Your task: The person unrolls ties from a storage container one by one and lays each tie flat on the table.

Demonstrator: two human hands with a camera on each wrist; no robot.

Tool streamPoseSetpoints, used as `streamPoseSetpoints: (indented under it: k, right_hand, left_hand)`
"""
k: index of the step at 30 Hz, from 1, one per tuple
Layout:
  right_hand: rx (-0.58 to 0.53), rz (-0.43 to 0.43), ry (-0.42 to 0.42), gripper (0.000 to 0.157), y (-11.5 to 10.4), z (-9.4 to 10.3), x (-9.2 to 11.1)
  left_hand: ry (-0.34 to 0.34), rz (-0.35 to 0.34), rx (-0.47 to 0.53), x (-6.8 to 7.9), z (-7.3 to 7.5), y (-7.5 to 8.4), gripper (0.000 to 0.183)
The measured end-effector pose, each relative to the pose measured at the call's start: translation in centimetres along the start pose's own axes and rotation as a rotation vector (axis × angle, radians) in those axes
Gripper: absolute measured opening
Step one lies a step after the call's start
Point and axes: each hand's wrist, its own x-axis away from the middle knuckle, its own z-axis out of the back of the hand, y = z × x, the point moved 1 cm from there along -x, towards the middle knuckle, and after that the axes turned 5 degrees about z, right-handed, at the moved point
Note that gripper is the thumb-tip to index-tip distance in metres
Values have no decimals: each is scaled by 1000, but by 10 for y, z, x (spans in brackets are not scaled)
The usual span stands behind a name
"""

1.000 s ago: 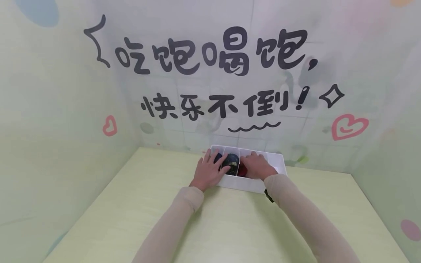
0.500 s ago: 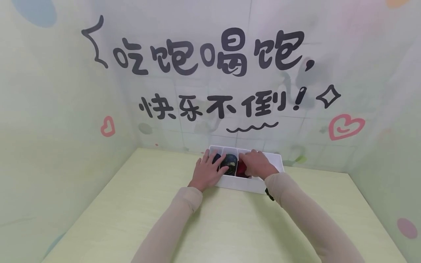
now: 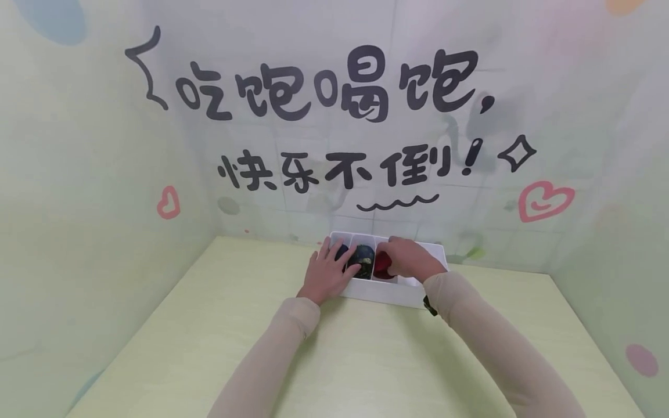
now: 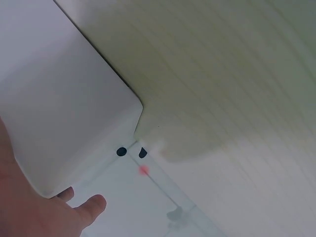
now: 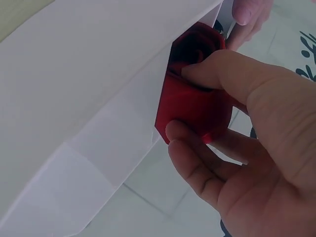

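A white divided box (image 3: 376, 292) stands against the back wall, with rolled cloths in its left compartments. My right hand (image 3: 410, 257) reaches into the third compartment and pinches a rolled red cloth (image 5: 195, 108); in the right wrist view the thumb dips into the roll and the other fingers lie along its outside. With fingers spread and fairly straight, my left hand (image 3: 326, 276) rests over the box's left end. Beside its thumb is a dark blue-green patterned roll (image 3: 364, 262). A navy roll (image 3: 342, 251) shows partly between its fingers.
The box's right-hand part (image 3: 435, 253) shows bare white behind my right hand. A pale wood-grain table (image 3: 355, 360) spreads in front of it. Printed curtain-like walls (image 3: 292, 220) close in the back and both sides.
My right hand has shifted slightly right within the box, and more of the red roll shows. The left hand keeps its place on the box; the whole view drifts a little.
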Motion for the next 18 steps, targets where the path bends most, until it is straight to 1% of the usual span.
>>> streamPoseSetpoints:
  k: [4, 9, 15, 18]
  right_hand:
    - [-40, 10, 2, 35, 2, 5, 2]
    - [-47, 7, 15, 35, 1, 12, 6]
    - [-80, 12, 21, 38, -2, 23, 12]
    - [-95, 21, 39, 40, -2, 29, 16]
  left_hand:
    - [2, 5, 6, -2, -3, 0, 60]
    - [12, 2, 28, 0, -1, 0, 59]
    - [7, 6, 13, 1, 3, 2, 59]
    - [4, 8, 10, 2, 4, 3, 59]
